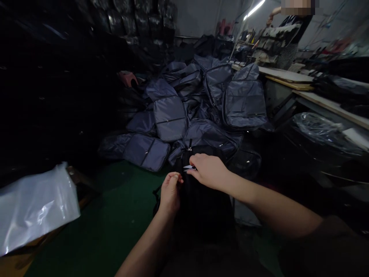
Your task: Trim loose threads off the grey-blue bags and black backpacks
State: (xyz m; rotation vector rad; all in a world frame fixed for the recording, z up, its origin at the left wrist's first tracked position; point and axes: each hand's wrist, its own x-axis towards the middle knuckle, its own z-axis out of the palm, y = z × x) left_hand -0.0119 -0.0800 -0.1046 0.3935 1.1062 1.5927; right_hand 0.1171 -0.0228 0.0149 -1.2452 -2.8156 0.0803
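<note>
A black backpack (204,204) stands upright in front of me, its zipper pull (190,148) showing near the top. My right hand (209,169) is closed around small thread snips (188,167), whose two pointed blades stick out to the left, slightly apart. Just left of the blade tips, my left hand (171,192) is pinched at the bag's left edge. Whatever lies between its thumb and fingers is too small to make out.
Beyond the backpack lies a heap of dark blue-grey bags (170,117) with zippers. Clear plastic sheets (40,207) lie at left above the green floor (115,207). At right runs a workbench (331,102); a person (288,34) stands behind it.
</note>
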